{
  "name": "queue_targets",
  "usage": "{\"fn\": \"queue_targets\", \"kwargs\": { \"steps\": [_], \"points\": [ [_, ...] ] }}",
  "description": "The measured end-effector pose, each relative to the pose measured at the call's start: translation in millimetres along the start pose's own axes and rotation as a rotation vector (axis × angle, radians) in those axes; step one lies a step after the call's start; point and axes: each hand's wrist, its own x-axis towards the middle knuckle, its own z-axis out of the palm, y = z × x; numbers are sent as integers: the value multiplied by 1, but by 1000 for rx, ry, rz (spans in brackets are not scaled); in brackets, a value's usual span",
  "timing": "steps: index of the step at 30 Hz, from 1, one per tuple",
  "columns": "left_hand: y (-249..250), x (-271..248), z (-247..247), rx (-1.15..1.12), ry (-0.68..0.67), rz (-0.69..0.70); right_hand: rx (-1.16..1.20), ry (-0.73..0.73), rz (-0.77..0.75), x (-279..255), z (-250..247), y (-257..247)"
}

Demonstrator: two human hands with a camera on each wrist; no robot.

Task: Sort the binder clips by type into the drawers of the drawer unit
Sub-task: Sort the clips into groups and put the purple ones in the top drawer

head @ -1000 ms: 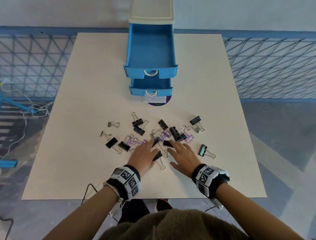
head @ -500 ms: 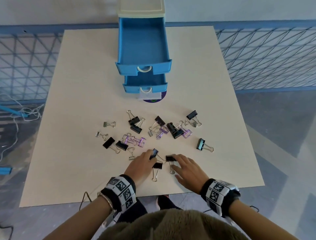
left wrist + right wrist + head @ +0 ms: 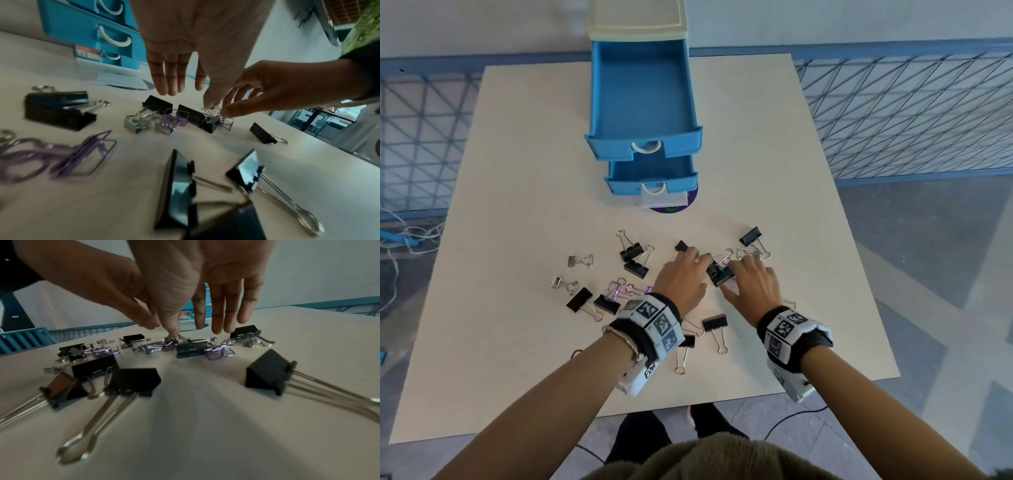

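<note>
Black, purple and silver binder clips lie scattered on the white table (image 3: pixel 517 171) in front of the blue drawer unit (image 3: pixel 637 31). Its top drawer (image 3: pixel 643 149) and second drawer (image 3: pixel 654 183) stand pulled out. Both hands meet over one black binder clip (image 3: pixel 719 274) in the middle of the pile. My left hand (image 3: pixel 698 262) keeps its fingers (image 3: pixel 170 78) straight, the thumb tip touching that clip's wire handles. My right hand (image 3: pixel 739 269) pinches the same clip (image 3: pixel 191 348), thumb on one side and fingers on the other.
Two black clips (image 3: pixel 715 322) (image 3: pixel 686 341) lie near the front edge, behind my wrists. To the left are purple clips (image 3: pixel 619 291), silver clips (image 3: pixel 575 261) and more black clips (image 3: pixel 578 298). Another black clip (image 3: pixel 750 235) lies at the right. Blue mesh fencing borders the table.
Both hands let go of the black clips they drew toward the front edge and moved forward into the middle of the pile, onto another black clip.
</note>
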Motion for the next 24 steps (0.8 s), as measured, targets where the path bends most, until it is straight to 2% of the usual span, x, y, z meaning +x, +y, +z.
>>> {"fn": "queue_targets", "kwargs": {
  "steps": [4, 8, 13, 19, 21, 24],
  "points": [
    [4, 25, 4, 133, -32, 56, -6, -37, 51, 14, 6, -7],
    [0, 36, 14, 210, -75, 72, 86, -69, 86, 17, 12, -8],
    [-14, 37, 18, 188, -15, 21, 155, -74, 42, 26, 13, -10],
    [-40, 35, 9, 51, 97, -132, 224, 45, -33, 35, 12, -18],
    [-46, 32, 3, -77, 155, -174, 230, 116, -46, 33, 11, -18],
    [-52, 26, -6, -321, 272, -221, 251, 150, -89, 28, 8, -15]
  ]
}}
